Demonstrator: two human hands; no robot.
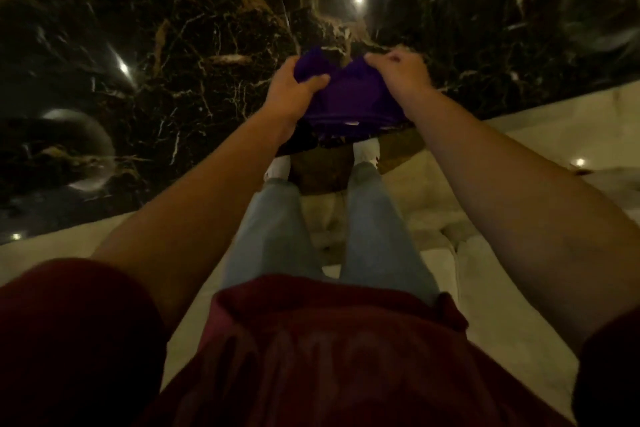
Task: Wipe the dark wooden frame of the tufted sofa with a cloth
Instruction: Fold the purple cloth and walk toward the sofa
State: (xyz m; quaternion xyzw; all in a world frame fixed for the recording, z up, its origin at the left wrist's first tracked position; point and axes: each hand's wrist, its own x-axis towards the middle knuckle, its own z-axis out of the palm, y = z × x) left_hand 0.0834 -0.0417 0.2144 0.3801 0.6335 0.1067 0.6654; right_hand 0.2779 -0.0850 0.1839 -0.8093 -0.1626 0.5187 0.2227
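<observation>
A dark purple cloth (349,97) is bunched up in the air in front of me, above my feet. My left hand (291,90) grips its left side with thumb and curled fingers. My right hand (398,71) pinches its upper right edge. Both arms are stretched forward. No sofa or dark wooden frame is in view.
Below me is a glossy black marble floor (173,62) with pale veins and reflected ceiling lights. A cream marble floor band (519,288) runs under my legs. My white shoes (367,151) stand at the border of the two.
</observation>
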